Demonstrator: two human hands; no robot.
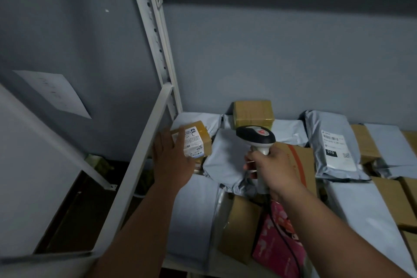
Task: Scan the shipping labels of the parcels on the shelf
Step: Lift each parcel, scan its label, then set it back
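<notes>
The small brown tape-wrapped cardboard parcel [195, 140] with its white shipping label [192, 143] sat at the far left of the white metal shelf [144, 149], tilted up. Your left hand [172, 158] reached out on a straight forearm, fingers extended flat against the parcel's left face, steadying it without curling round. Just right of it, your right hand [272, 171] wrapped tightly round the grip of the black-and-white handheld barcode scanner [257, 140], held upright above a pale grey plastic mailer bag [228, 153].
</notes>
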